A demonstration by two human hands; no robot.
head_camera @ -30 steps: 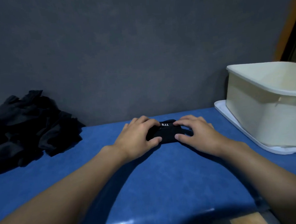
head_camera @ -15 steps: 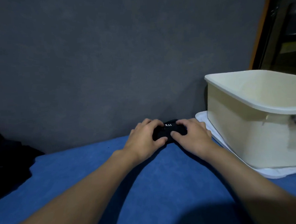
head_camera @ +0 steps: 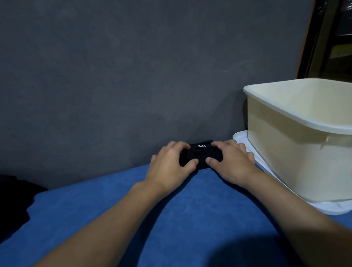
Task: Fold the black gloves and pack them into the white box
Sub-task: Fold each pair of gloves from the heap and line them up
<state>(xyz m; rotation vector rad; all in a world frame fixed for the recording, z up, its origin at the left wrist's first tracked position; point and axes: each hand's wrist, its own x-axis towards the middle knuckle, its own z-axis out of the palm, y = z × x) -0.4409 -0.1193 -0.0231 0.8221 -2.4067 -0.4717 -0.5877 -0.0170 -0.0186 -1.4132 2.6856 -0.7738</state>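
Black fabric gloves, folded into one small compact bundle [head_camera: 200, 155] with white "5.11" lettering on top, sit at the far edge of a blue cloth-covered tabletop [head_camera: 176, 225] against a grey wall [head_camera: 127, 74], as seen from the head camera. The left hand [head_camera: 168, 166] grips the bundle's left end and the right hand [head_camera: 231, 161] its right end, each with fingers curled over the top and the thumb pressed against the near side.

Just to the right stands a cream-white rectangular plastic box [head_camera: 294, 147], open at the top, on a flat white tray or lid [head_camera: 338, 206]. The bundle lies near the tray's corner but outside the box.

Folding of this bundle looks finished or nearly so; packing it is not yet done, and a lift over the box's rim appears to be the step ahead. Only a strip of the box's inner wall shows, so what it already holds cannot be told. At the left edge of the frame a dark heap of cloth [head_camera: 7, 203], likely more gloves awaiting folding, suggests the job is far from over.

Counted: two hands, one folded bundle (a single glove or a pair cannot be told), one box, one tray, one dark heap whose pieces cannot be counted.
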